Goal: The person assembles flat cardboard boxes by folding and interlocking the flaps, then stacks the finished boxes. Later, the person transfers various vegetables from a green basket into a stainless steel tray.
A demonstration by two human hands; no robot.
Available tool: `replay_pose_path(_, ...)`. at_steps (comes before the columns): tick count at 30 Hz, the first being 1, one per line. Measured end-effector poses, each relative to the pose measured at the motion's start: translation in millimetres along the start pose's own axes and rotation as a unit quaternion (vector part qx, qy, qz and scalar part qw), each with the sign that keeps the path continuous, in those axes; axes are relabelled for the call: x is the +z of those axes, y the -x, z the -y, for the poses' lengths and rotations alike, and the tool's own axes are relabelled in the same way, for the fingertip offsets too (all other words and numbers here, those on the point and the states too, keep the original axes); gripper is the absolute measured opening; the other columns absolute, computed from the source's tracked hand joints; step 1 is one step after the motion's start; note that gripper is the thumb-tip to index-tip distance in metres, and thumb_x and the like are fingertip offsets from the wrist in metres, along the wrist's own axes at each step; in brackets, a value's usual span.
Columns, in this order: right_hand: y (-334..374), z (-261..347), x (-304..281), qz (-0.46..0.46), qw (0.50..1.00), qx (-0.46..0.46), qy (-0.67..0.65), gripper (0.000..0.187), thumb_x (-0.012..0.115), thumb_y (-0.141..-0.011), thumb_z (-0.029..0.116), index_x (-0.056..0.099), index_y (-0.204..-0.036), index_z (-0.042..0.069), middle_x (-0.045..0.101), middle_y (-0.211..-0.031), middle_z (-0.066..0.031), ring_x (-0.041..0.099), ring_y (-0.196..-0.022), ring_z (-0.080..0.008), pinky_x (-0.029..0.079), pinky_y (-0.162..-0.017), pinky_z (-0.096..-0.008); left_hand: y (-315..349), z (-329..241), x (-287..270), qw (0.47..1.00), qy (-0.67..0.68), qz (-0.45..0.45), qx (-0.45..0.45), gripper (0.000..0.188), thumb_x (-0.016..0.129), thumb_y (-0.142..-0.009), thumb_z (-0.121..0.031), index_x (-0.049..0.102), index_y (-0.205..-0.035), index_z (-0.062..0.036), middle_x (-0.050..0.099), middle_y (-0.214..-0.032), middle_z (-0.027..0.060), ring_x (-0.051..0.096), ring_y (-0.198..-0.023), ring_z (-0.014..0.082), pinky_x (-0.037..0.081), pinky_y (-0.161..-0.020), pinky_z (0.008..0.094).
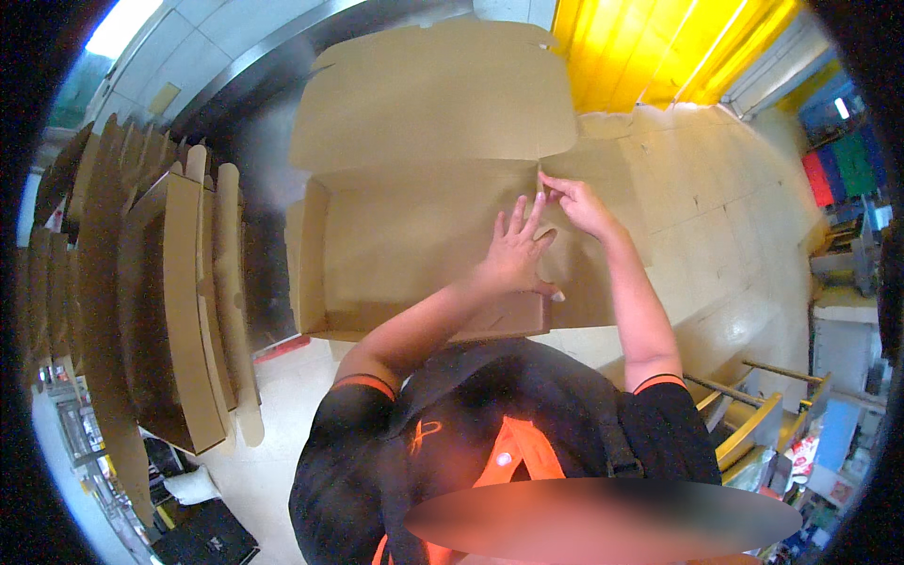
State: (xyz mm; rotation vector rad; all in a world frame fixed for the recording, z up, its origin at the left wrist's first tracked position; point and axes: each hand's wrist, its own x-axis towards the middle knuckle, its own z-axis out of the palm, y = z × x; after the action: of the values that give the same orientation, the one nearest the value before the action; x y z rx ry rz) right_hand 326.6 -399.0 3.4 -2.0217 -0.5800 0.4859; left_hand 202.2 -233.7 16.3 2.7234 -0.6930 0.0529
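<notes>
A brown cardboard box (414, 235) lies in front of me with its broad lid (433, 99) folded back away from me. Its left and near walls stand up, and a side flap (586, 282) spreads out on the right. My left hand (518, 252) reaches across the box with fingers spread, at the inside of the right wall. At the far right corner my right hand (579, 202) has its fingers closed on the cardboard edge. The fingertips of the two hands almost meet there.
Several folded cardboard boxes (184, 311) stand upright in a row at my left. A bright yellow panel (659, 52) is at the far right. Shelves with mixed goods (847, 311) line the right side, and a yellow-edged rack (753, 428) stands near my right elbow.
</notes>
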Motion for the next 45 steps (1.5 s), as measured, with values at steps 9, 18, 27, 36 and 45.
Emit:
replay_pose_path(9, 20, -17, -2, -0.093, 0.991, 0.025, 0.089, 0.046, 0.054, -0.086, 0.009, 0.053, -0.132, 0.007, 0.062, -0.113, -0.0158, 0.059, -0.101, -0.0249, 0.045, -0.093, -0.0342, -12, -4, -22, 0.991, -0.043, 0.130, -0.013, 0.089, 0.072, -0.057, -0.066, 0.064, -0.114, 0.0015, 0.001, -0.154, 0.0270, 0.027, -0.133, 0.0499, 0.027, -0.104, 0.0610)
replay_pose_path(18, 77, -62, -23, -0.242, 0.923, 0.299, 0.000, 0.045, 0.064, -0.086, 0.029, 0.059, -0.118, -0.002, 0.063, -0.105, -0.0170, 0.059, -0.100, -0.0239, 0.048, -0.087, -0.0375, -6, 2, -15, 0.979, 0.139, 0.140, -0.057, 0.067, 0.083, -0.057, -0.050, 0.065, -0.096, 0.0020, -0.011, -0.155, 0.0168, 0.054, -0.107, 0.0423, 0.052, -0.085, 0.0481)
replay_pose_path(27, 55, 30, -2, -0.018, 0.983, -0.026, -0.181, 0.034, 0.049, -0.092, 0.011, 0.059, -0.124, 0.005, 0.057, -0.124, -0.0079, 0.053, -0.113, -0.0194, 0.045, -0.092, -0.0330, -6, 18, 24, 0.975, 0.152, 0.154, -0.056, 0.078, 0.080, -0.059, -0.052, 0.058, -0.119, -0.0067, 0.009, -0.154, 0.0175, 0.051, -0.113, 0.0403, 0.047, -0.091, 0.0475)
replay_pose_path(36, 12, 56, -5, 0.133, 0.896, -0.193, 0.378, 0.068, 0.051, -0.072, -0.006, 0.046, -0.137, 0.014, 0.036, -0.149, -0.0042, 0.033, -0.137, -0.0322, 0.031, -0.109, -0.0506, 11, 57, 51, 0.988, 0.058, -0.098, 0.107, 0.082, 0.073, -0.070, -0.031, 0.038, -0.140, -0.0105, 0.037, -0.143, 0.0189, 0.037, -0.131, 0.0331, 0.032, -0.106, 0.0501)
replay_pose_path(45, -25, 69, 12, 0.326, 0.741, -0.162, 0.565, 0.033, 0.059, -0.075, 0.005, 0.067, -0.106, 0.010, 0.061, -0.121, -0.0035, 0.046, -0.125, -0.0241, 0.038, -0.095, -0.0558, 46, 39, -28, 0.895, 0.334, 0.250, -0.155, 0.073, 0.064, -0.072, -0.068, 0.069, -0.092, 0.0018, 0.066, -0.097, 0.0240, 0.065, -0.091, 0.0334, 0.051, -0.080, 0.0423)
